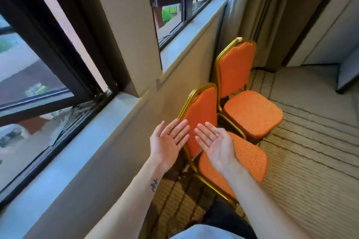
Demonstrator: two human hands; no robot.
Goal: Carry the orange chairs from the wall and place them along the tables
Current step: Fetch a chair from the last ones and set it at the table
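The nearer orange padded chair with a gold metal frame point(250, 158) is sitting back-to-wall against the beige wall point(120, 141), and its twin chair point(252, 114) is standing at one o'clock. The left hand point(169, 141) and the right hand point(217, 145) are hovering palm-up before the nearer backrest, fingers straight and holding nothing, seemingly readying a lift.

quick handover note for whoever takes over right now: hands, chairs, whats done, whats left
Left grip: open, palm up, empty.
Right grip: open, palm up, empty.
Both are held out at the near chair, no contact visible.
It and the far chair stand side by side against the wall.
Done: nothing visible.
Left: carry both chairs to the tables, not in view.
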